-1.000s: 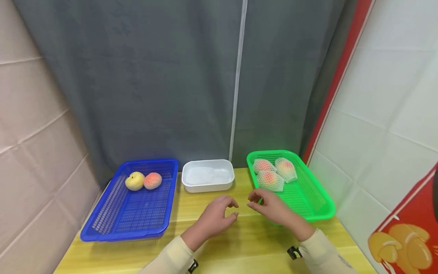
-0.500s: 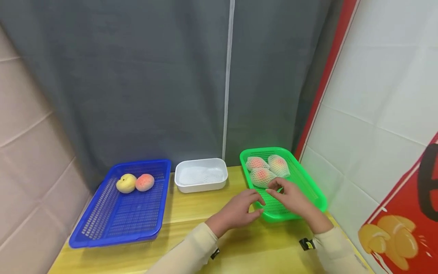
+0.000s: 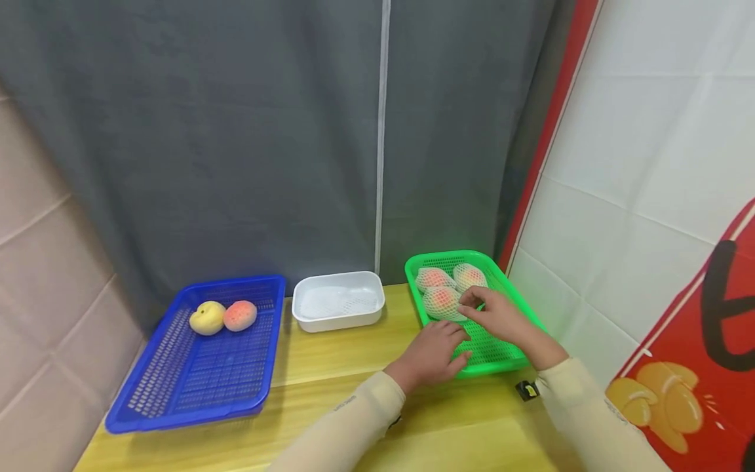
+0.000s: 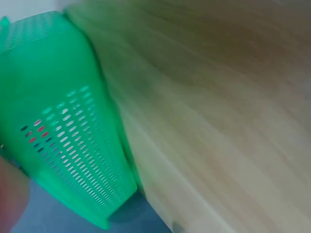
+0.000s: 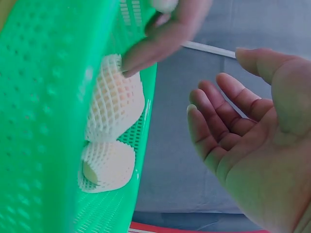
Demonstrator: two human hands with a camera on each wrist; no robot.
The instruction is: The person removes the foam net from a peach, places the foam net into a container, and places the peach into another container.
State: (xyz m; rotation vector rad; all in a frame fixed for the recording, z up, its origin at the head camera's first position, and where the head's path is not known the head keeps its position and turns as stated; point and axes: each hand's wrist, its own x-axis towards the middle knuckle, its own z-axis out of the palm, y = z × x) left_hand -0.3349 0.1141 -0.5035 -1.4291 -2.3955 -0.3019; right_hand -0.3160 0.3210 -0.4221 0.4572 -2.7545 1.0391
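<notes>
In the head view my right hand [image 3: 498, 318] reaches over the green basket [image 3: 486, 368], its loosely curved fingertips right at the nearest foam-netted peach [image 3: 441, 303]. The right wrist view shows the right palm [image 5: 257, 160] facing the camera, with nothing in its grasp. My left hand [image 3: 433, 353] hovers at the basket's near-left rim with relaxed, bent fingers. In the right wrist view its fingers overlap a netted peach [image 5: 109, 104]. Behind the nearest peach lie two more netted peaches, one at the left [image 3: 435, 278] and one at the right [image 3: 469, 275].
A blue basket [image 3: 236, 373] at the left holds a yellow peach [image 3: 208, 318] and a pinkish-red peach [image 3: 240, 316]. Between the baskets stands a shallow white tray [image 3: 336, 324]. A grey curtain [image 3: 236, 164] hangs behind the wooden table [image 3: 318, 354].
Both hands have moved right: the left from the table's middle to the green basket's edge, the right inward to the netted peaches. The head view has turned slightly right.
</notes>
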